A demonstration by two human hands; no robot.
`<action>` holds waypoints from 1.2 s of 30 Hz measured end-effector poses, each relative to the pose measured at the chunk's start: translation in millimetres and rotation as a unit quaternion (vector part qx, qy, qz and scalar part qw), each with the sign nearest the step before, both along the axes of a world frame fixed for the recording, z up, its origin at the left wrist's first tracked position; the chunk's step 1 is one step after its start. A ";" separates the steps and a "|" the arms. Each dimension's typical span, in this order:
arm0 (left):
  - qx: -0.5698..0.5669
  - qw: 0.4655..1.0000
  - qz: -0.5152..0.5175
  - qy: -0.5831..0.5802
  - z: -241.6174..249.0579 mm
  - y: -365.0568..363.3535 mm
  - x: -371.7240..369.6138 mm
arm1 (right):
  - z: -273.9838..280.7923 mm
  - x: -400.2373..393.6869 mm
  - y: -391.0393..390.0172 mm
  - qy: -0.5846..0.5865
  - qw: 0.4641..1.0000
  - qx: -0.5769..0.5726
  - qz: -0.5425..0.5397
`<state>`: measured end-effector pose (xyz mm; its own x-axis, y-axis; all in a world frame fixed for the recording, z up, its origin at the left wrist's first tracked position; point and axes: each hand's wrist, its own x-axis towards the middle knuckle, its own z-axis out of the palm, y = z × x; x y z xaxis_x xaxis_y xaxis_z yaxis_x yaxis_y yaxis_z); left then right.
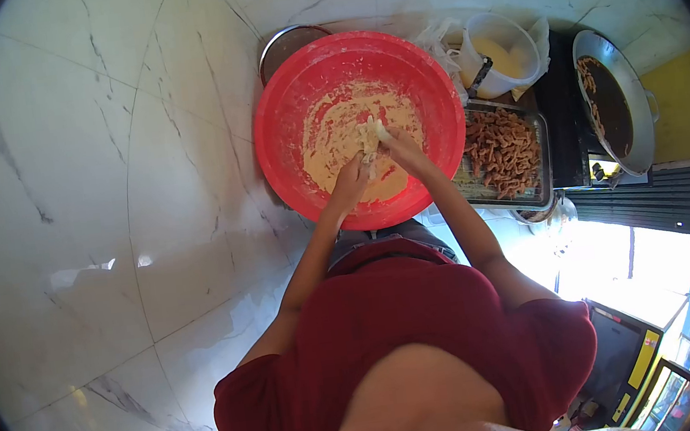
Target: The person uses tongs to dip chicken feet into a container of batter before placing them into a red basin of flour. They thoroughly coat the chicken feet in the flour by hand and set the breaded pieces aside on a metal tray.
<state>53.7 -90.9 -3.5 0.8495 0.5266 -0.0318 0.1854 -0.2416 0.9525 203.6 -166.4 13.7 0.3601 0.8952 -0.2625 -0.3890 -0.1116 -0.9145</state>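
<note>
A wide red plastic basin [275, 142] stands in front of me, its bottom spread with pale yellowish flour [322, 146]. Over the middle of it both hands meet at a small clump of flour-coated pieces [369, 138]; what lies under the coating cannot be made out. My left hand [351, 181] closes on the clump from the lower left. From the right, my right hand [402, 148] has its flour-dusted fingers closed on the same clump.
Right of the basin, a metal tray [545, 167] holds many brown fried pieces [504, 150]. Behind it stands a white bucket [522, 33] with pale yellow liquid. A large pan [642, 96] with dark oil and frying pieces sits farther right. Marble-patterned tiles [105, 200] rise at the left.
</note>
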 end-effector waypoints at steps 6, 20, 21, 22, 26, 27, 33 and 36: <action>-0.054 0.998 0.017 0.008 6.6 -9.6 9.8 | 17.8 8.0 -9.3 0.055 0.998 0.002 -0.005; 0.218 0.960 0.167 0.045 18.4 23.4 -47.8 | -78.0 45.6 8.3 -0.456 0.846 -0.066 0.269; 0.239 0.952 0.184 0.048 15.3 30.9 -54.4 | -81.1 41.5 12.6 -0.467 0.841 -0.054 0.269; 0.258 0.944 0.199 0.051 12.1 36.3 -60.0 | -84.5 35.0 17.3 -0.477 0.836 -0.043 0.268; 0.284 0.932 0.218 0.061 11.6 40.8 -66.6 | -108.2 -5.8 29.8 -0.406 0.861 -0.056 0.302; 0.274 0.932 0.231 0.057 14.2 38.7 -64.8 | -113.9 -16.0 25.5 -0.425 0.845 -0.044 0.322; 0.242 0.926 0.288 0.039 6.2 37.7 -66.4 | -128.2 -36.8 17.2 -0.613 0.691 0.004 0.384; 0.215 0.931 0.292 0.050 15.0 39.3 -65.6 | -133.1 -20.5 45.1 -0.488 0.772 -0.076 0.400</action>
<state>-11.9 -51.6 11.5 0.4187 0.8799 0.2247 0.4878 -0.4266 0.7616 183.1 -121.4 -119.4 -0.1988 0.9196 -0.3388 0.7265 -0.0937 -0.6807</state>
